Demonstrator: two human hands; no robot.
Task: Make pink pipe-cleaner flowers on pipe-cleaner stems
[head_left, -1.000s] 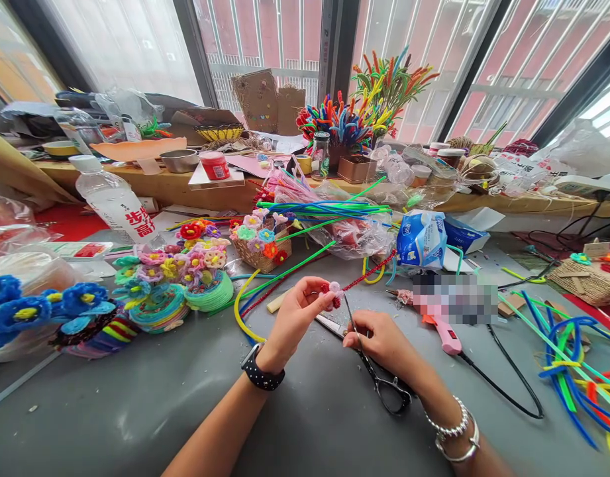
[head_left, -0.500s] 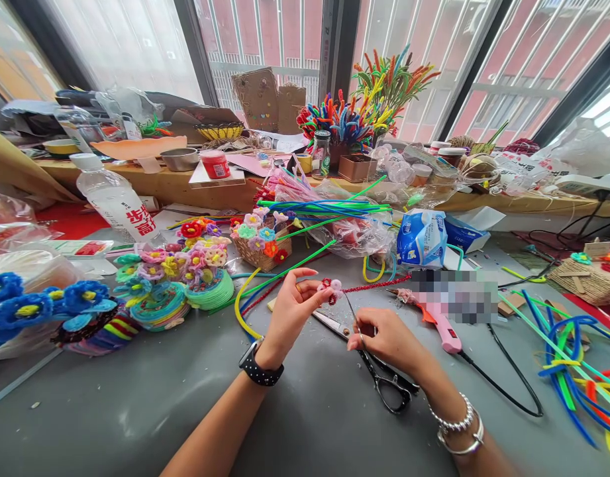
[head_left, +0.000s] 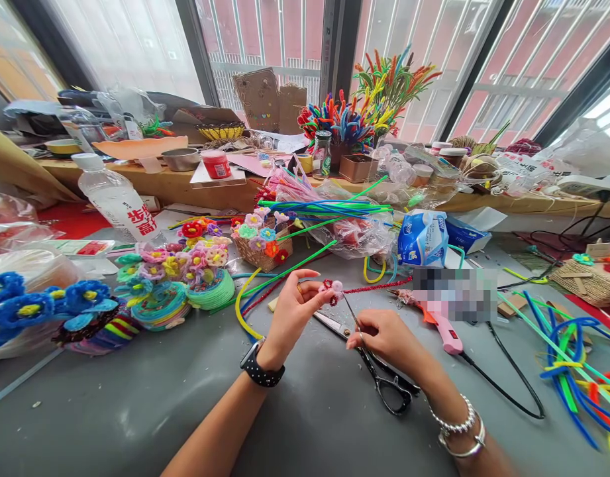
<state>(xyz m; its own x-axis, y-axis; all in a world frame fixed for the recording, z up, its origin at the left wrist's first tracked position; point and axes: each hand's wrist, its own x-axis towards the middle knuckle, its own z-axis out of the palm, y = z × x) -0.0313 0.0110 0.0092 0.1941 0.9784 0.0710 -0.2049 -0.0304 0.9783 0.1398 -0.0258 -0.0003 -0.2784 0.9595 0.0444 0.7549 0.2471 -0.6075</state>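
Observation:
My left hand [head_left: 295, 311] is closed in a pinch on a small flower [head_left: 333, 291] of red and pale pink pipe cleaner, held above the grey table. My right hand [head_left: 384, 334] is shut on a thin dark metal tool [head_left: 351, 309], whose exact kind I cannot make out. Its tip points up at the flower's right edge. Below the right hand lies a pair of black-handled scissors [head_left: 395, 395], partly hidden by the fingers. A red tinsel pipe cleaner [head_left: 377, 285] runs rightward from beside the flower; whether it is joined to it I cannot tell.
A pink glue gun [head_left: 450, 333] with a black cord lies to the right, near loose pipe cleaners [head_left: 565, 344]. Finished flower pots [head_left: 160, 305] and a water bottle [head_left: 113, 199] stand at left. Behind are a flower basket [head_left: 259, 252], bundled green stems [head_left: 329, 207] and a blue tissue pack [head_left: 422, 238].
Both hands keep almost the same pose and hold. The flower is turned very slightly, and the whole view has shifted by a few pixels.

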